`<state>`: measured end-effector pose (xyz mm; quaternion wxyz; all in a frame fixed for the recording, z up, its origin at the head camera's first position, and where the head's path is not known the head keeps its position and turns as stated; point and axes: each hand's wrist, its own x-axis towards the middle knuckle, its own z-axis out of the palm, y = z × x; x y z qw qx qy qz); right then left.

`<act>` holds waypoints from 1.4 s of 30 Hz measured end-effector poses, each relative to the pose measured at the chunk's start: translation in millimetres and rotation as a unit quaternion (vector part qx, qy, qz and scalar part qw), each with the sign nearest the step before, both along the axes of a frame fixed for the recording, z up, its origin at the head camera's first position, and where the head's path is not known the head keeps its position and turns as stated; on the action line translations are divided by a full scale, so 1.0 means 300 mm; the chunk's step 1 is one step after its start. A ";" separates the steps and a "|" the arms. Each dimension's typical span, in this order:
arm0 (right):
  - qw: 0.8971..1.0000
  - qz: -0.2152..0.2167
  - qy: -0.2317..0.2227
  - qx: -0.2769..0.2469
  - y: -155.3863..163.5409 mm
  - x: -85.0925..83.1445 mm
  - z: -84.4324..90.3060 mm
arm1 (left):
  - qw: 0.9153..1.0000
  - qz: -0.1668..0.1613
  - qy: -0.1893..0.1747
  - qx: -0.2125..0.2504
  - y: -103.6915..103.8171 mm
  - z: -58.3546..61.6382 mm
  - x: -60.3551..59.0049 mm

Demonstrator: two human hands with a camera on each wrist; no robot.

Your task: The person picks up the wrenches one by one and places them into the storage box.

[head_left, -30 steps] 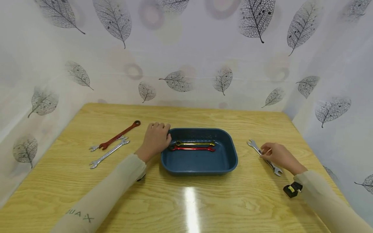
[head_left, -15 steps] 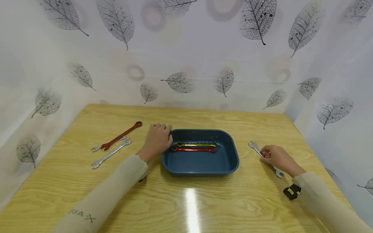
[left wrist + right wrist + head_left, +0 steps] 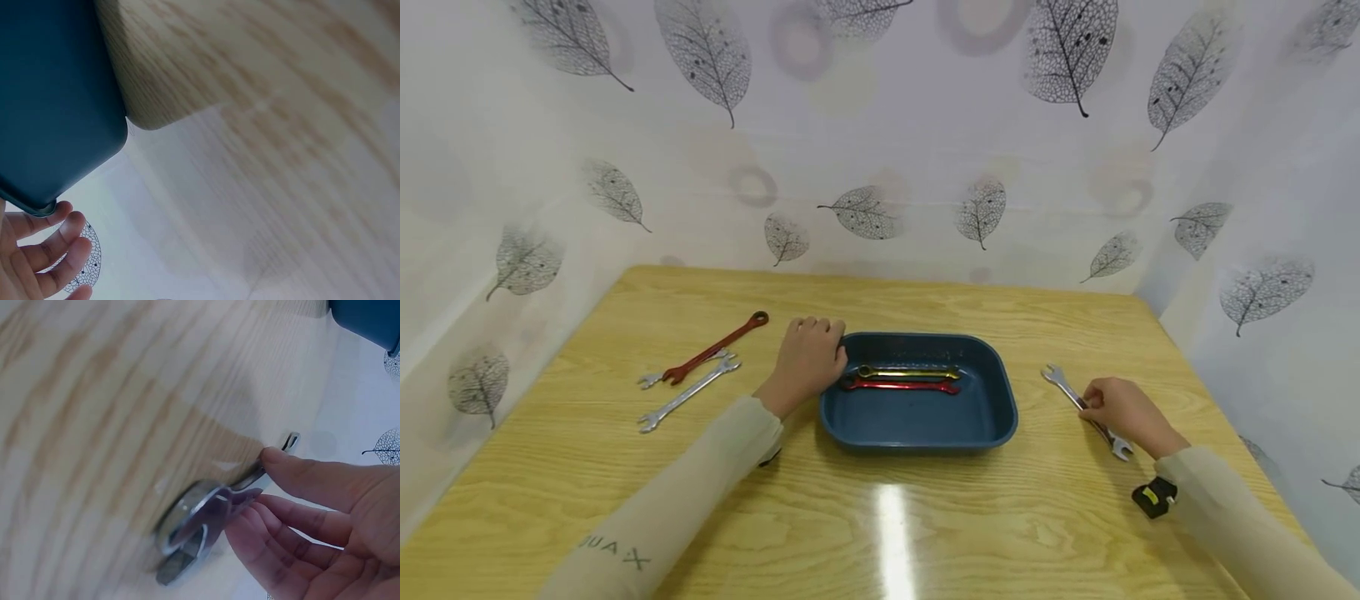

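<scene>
A silver wrench [image 3: 1056,376] lies on the wooden table [image 3: 887,517] to the right of a dark blue tray [image 3: 917,440]. My right hand [image 3: 1123,411] is over its shank. In the right wrist view, my right hand [image 3: 312,519] pinches that silver wrench [image 3: 203,515] between thumb and fingers. My left hand [image 3: 808,357] rests against the tray's far left corner, fingers relaxed. The left wrist view shows my left hand [image 3: 47,256] just past the tray [image 3: 56,94]. A yellow wrench [image 3: 908,372] and a red wrench [image 3: 898,385] lie side by side in the tray.
To the left of the tray lie a long red wrench [image 3: 718,343] and a silver wrench [image 3: 688,393], with another small silver one [image 3: 651,381] partly under the red one. Leaf-patterned walls [image 3: 880,167] close off the table on three sides.
My right hand has slid a little down the silver wrench's shank towards me and closed on it. The left hand and the tray have not moved.
</scene>
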<state>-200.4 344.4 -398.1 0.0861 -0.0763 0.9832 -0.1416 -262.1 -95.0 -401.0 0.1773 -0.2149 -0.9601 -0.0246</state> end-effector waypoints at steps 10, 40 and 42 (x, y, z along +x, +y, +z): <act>1.000 -0.002 0.005 0.002 0.003 0.017 -0.001 | 1.000 -0.004 -0.011 0.004 0.015 0.002 0.018; 0.999 -0.016 0.026 -0.023 -0.009 0.013 -0.005 | 1.000 0.009 -0.002 -0.014 0.005 0.011 0.010; 0.999 -0.018 0.025 -0.023 -0.010 0.010 -0.005 | 1.000 0.009 -0.001 -0.015 0.002 0.008 0.008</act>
